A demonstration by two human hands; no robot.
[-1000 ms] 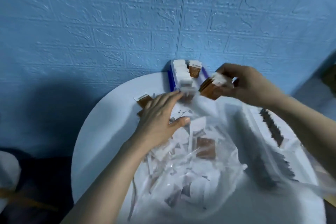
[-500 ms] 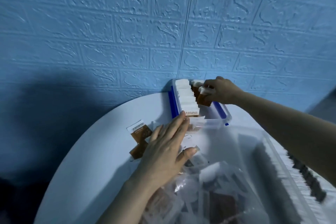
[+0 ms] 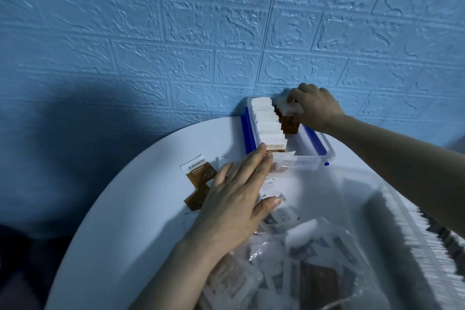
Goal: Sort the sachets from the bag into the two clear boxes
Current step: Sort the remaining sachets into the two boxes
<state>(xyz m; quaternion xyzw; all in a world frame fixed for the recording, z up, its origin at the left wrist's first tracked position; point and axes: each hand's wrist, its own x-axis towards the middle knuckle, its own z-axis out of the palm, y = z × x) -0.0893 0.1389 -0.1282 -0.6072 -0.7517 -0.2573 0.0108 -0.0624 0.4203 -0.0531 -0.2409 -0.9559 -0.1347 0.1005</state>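
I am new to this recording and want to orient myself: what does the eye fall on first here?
First, the right hand at the back, pressing a stack of brown sachets into the small clear box by the blue wall. Next, the left hand lying flat over loose sachets on the white table, with the clear bag of sachets nearest the camera.

Dim, blue-tinted light fills the scene, leaving the embossed wall evenly lit at 12 o'clock and heavily shadowed at 9 o'clock. The table takes a soft sheen without hard glare. Wide-angle distortion bends the wall's brick lines toward the edges. Focus is fair at center, but the bag at 5 o'clock is soft and hazy, with faint highlights on its plastic.
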